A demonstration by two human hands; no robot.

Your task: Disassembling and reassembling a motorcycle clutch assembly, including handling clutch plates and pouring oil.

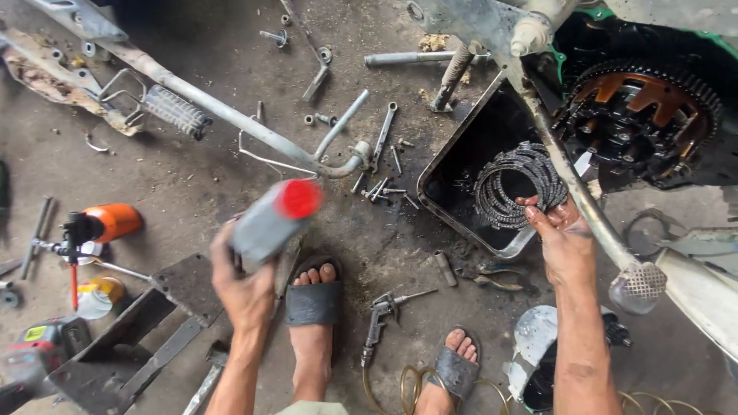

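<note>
Hands of a squatting person at work: left hand clenched round a grey red-capped bottle, lifted clear, right hand gripping a stack of clutch rings over a black drip tray, catching oil.

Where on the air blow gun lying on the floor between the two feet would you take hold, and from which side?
Grip the air blow gun by its thick handle, from above: it lies flat, handle towards the person, thin nozzle pointing away right. Neither the left hand nor the right hand is free.
</note>
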